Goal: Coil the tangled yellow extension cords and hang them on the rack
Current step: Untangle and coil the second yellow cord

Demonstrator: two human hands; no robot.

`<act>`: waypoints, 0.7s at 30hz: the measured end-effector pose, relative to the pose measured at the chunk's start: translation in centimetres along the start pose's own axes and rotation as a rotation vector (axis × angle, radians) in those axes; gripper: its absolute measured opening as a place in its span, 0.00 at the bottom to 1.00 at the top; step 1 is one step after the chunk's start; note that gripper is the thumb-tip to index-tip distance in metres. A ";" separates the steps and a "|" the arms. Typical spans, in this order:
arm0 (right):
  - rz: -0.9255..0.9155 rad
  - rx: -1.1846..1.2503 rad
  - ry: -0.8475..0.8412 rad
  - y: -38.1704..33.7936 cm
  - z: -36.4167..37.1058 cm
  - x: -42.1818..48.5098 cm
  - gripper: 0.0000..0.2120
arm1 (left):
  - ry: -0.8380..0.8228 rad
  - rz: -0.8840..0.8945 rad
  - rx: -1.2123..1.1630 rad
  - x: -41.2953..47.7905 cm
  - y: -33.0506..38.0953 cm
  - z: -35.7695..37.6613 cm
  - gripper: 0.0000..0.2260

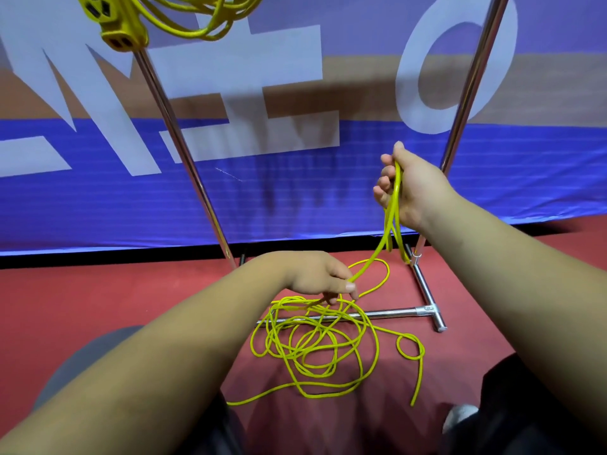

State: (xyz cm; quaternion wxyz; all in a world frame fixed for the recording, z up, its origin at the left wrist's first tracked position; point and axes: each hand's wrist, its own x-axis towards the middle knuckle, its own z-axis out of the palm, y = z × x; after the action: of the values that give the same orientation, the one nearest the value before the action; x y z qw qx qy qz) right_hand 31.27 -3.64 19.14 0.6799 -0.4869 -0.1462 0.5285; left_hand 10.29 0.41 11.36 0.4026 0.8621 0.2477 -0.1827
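From the head view, the right hand point(407, 188) is raised beside the rack point(184, 152), fingers curled round a few gathered loops of the yellow cord point(370, 258). The left hand point(315, 274) is lower and pinches one strand; its fingertips are partly hidden. The rest of the cord lies tangled on the red floor point(131, 290), over the rack's base bar. A second coil point(197, 24) and its power strip point(121, 24) hang above, cut off by the top edge.

It looks like a sports or event hall: red floor matting point(98, 290) and a big blue lettered banner point(295, 198).
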 end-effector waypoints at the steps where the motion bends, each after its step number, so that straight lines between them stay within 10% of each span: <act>1: 0.001 -0.034 -0.012 -0.2 0.0 -0.1 0.17 | 0.016 -0.008 -0.025 0.1 0.2 0.3 0.14; 21: 0.147 0.179 -0.436 -3.4 0.7 -2.2 0.14 | -0.024 -0.489 0.596 2.4 -7.0 2.6 0.14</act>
State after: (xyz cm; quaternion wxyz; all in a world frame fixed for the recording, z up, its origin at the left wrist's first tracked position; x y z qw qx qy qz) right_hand 31.82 -5.09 22.93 0.6325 -0.3084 -0.2065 0.6799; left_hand 7.96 2.91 4.35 0.0816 0.8545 0.3773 -0.3475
